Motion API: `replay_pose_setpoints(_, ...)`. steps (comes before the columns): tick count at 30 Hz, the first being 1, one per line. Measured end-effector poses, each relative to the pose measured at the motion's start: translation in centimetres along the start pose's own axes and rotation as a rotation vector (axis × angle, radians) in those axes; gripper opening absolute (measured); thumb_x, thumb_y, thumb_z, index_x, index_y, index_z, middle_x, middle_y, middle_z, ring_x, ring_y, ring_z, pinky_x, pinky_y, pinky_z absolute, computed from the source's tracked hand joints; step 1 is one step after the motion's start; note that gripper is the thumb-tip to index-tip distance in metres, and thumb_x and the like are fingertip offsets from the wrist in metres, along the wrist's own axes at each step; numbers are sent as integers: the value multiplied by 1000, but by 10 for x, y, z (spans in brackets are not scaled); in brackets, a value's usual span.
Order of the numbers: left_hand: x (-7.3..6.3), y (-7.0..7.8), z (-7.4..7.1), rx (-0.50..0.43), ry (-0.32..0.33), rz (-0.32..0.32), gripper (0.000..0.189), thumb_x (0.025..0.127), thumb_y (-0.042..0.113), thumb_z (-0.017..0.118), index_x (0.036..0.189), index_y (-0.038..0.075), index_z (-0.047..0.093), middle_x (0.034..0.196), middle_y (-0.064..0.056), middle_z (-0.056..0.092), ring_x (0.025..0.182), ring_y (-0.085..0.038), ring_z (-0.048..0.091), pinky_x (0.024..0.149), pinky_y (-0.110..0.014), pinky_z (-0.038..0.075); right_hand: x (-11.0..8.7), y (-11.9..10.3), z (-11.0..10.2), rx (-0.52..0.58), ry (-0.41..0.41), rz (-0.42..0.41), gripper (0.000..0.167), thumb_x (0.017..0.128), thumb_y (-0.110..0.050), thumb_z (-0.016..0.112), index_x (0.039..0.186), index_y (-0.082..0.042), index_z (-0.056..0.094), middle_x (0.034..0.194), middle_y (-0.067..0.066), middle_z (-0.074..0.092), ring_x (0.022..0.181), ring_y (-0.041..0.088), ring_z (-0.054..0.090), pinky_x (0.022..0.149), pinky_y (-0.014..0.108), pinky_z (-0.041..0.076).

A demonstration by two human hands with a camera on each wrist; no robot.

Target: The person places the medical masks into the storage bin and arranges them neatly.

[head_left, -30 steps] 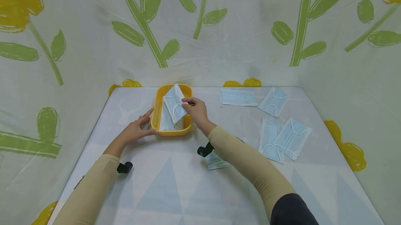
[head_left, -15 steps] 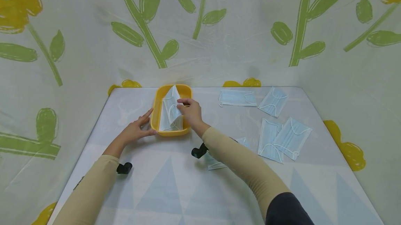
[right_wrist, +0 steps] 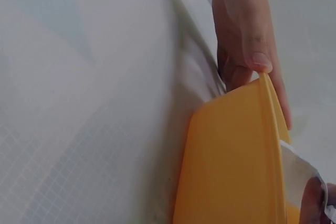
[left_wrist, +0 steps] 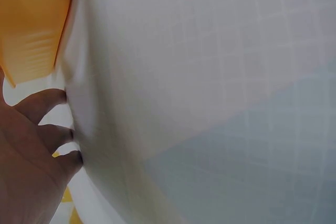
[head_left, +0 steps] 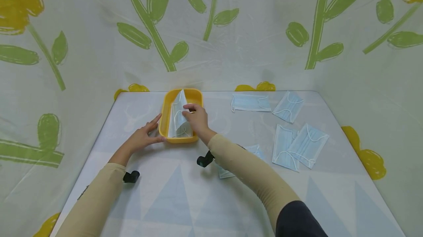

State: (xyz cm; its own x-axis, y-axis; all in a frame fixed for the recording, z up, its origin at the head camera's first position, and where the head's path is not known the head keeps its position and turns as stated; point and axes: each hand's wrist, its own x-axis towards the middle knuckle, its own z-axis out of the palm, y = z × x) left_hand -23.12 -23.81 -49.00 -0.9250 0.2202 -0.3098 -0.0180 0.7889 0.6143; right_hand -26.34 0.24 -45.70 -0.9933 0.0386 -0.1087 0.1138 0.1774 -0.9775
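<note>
In the head view a yellow plastic tub (head_left: pixel 182 140) stands at the back left of the table. My right hand (head_left: pixel 198 119) pinches a light blue face mask (head_left: pixel 179 114) between thumb and fingers, folded over and tilted inside the tub. Under it lies another face mask (head_left: pixel 171 131). My left hand (head_left: pixel 142 138) rests spread against the tub's left side, thumb at the near corner. The right wrist view shows its thumb (right_wrist: pixel 261 62) on the tub's rim (right_wrist: pixel 273 129). In the left wrist view the fingers (left_wrist: pixel 44 103) of that hand touch the table beside the tub.
Several face masks lie on the right half of the table: one flat at the back (head_left: pixel 251 103), a slanted one (head_left: pixel 288 107) beside it, an overlapping pair (head_left: pixel 308 146) nearer. Another mask (head_left: pixel 225 172) is partly hidden under my right forearm. Flower-print cloth (head_left: pixel 251 46) hangs behind.
My right hand has moved left with the mask, bringing it further over the tub, and the mask has folded. My left hand has stayed at the tub's side.
</note>
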Motion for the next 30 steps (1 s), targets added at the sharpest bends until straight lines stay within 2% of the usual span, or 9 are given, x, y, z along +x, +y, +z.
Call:
replay_pose_setpoints(12, 1, 0, 0, 6, 7, 12, 108, 81, 71, 71, 161, 49, 1, 162, -15, 32, 153, -48, 3, 110, -80, 13, -3, 0, 7, -3, -35, -4, 16, 94, -13, 74, 109, -11, 72, 106, 1, 63, 94, 16, 57, 81, 25, 57)
replay_pose_setpoints(21, 1, 0, 0, 21, 11, 31, 107, 82, 69, 71, 161, 49, 0, 162, -16, 33, 153, -49, 4, 110, -80, 13, -9, -5, 7, 44, -110, 44, 32, 95, -13, 74, 124, -1, 68, 103, 5, 58, 88, 19, 58, 82, 30, 61)
replay_pose_setpoints(30, -1, -1, -1, 14, 12, 29, 107, 83, 68, 71, 161, 50, 0, 162, -15, 32, 153, -49, 4, 111, -80, 11, -10, -3, 5, 14, -169, 60, 25, 96, -16, 73, 118, -3, 69, 98, 5, 60, 80, 18, 64, 82, 33, 61)
